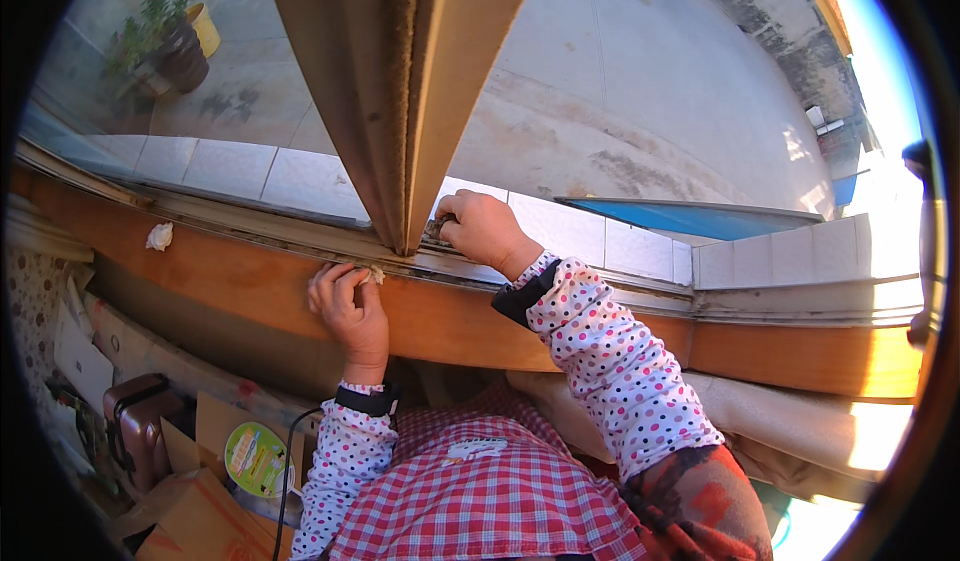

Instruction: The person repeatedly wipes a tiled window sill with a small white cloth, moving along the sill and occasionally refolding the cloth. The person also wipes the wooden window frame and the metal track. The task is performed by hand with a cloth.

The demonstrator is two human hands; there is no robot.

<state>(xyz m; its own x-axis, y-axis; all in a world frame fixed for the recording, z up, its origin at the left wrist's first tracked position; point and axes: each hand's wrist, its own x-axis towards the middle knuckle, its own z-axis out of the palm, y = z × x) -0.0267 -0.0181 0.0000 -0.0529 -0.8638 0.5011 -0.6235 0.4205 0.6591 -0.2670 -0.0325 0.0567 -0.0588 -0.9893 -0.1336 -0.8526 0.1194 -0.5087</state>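
My left hand (352,306) rests on the wooden sill (250,269) with its fingers curled. A crumpled off-white tissue (375,274) pokes out beside its fingertips. Farther right, my right hand (487,231) reaches over the window track (465,266), close to the foot of the upright sash frame (425,111). Its fingers are closed on a small, dirty greyish wad (436,229) down at the track; the fingers mostly hide it, so its kind is unclear. Another crumpled white tissue (159,236) lies on the sill at the far left.
White tiles (560,219) line the outer ledge, with a blue panel (690,216) beyond at right. Outside on the concrete stand potted plants (180,53). Below the sill at left are a brown suitcase (143,426) and cardboard boxes (195,516). Beige cloth (760,416) lies under the sill at right.
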